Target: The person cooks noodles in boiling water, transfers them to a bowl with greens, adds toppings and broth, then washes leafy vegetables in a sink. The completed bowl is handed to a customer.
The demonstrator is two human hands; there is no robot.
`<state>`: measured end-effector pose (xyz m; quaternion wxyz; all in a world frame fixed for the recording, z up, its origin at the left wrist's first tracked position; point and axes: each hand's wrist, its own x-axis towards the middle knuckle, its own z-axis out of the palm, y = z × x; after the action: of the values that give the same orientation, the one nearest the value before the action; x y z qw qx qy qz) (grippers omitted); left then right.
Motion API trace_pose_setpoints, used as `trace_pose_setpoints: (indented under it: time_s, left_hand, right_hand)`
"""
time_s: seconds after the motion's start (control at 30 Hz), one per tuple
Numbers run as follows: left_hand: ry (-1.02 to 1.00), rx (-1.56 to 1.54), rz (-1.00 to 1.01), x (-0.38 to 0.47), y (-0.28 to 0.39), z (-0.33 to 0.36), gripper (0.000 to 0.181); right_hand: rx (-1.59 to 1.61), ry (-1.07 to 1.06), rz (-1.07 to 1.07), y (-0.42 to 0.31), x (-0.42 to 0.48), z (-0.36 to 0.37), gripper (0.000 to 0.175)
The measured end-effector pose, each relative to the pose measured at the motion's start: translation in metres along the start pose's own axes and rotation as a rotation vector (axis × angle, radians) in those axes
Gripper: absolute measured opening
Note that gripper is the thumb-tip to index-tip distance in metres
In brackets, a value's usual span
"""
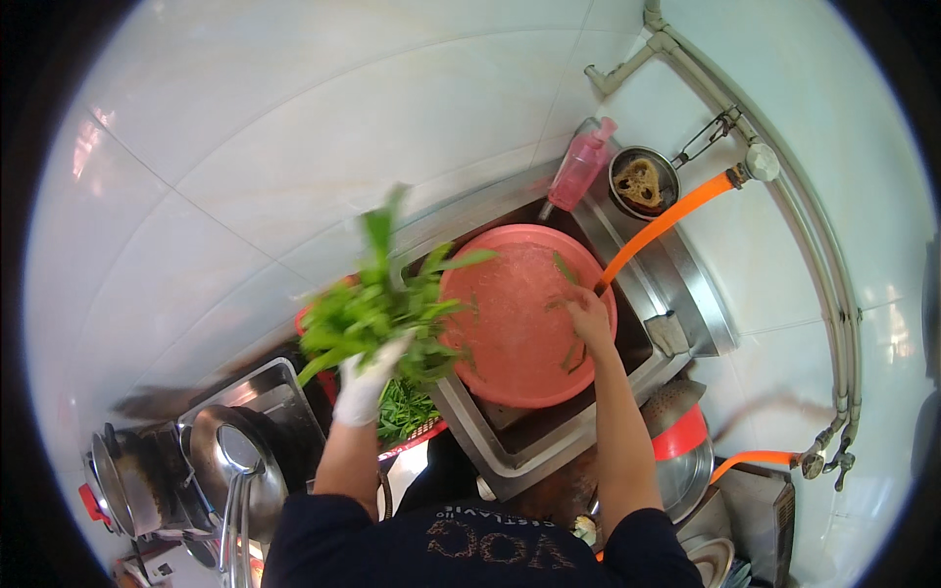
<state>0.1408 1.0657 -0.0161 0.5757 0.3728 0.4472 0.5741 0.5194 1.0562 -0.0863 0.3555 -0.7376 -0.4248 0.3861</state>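
Note:
My left hand (364, 389), in a white glove, grips a bunch of leafy greens (367, 316), blurred by motion, at the left side of a pink plastic basin (526, 232). The basin sits in a stainless-steel sink (507, 459) and holds water with a disturbed surface. Over its right side is my bare right hand (590, 314), fingers down at the water beside the end of an orange hose (673, 217). Whether those fingers hold anything cannot be told. Loose leaves (564, 267) float nearby. Below the bunch, a red plastic basket (419, 439) contains more greens (404, 411).
A pink pump bottle (581, 169) and a strainer (645, 182) holding a loofah slice stand behind the sink. A folded cloth (667, 334) lies on its right edge. Pipes run along the right wall. Metal pans (235, 452) and ladles crowd the lower left; bowls (680, 470) stand lower right.

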Motion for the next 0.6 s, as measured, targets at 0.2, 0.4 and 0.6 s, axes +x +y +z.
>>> trace_pose_setpoints:
  time_s: [0.2, 0.4, 0.6]
  left_hand:
    - [0.230, 0.399, 0.154, -0.002, -0.052, -0.141, 0.052]
    - [-0.285, 1.802, -0.153, -0.043, -0.186, -0.120, 0.082]
    - [-0.327, 1.663, -0.342, -0.095, -0.229, -0.085, 0.090]
  right_hand:
    - [-0.757, 0.178, 0.182, 0.111, 0.046, 0.038, 0.073]
    - [-0.294, 0.109, 0.068, 0.153, 0.058, 0.100, 0.072]
    - [-0.199, 0.019, 0.053, 0.122, 0.050, 0.234, 0.058]
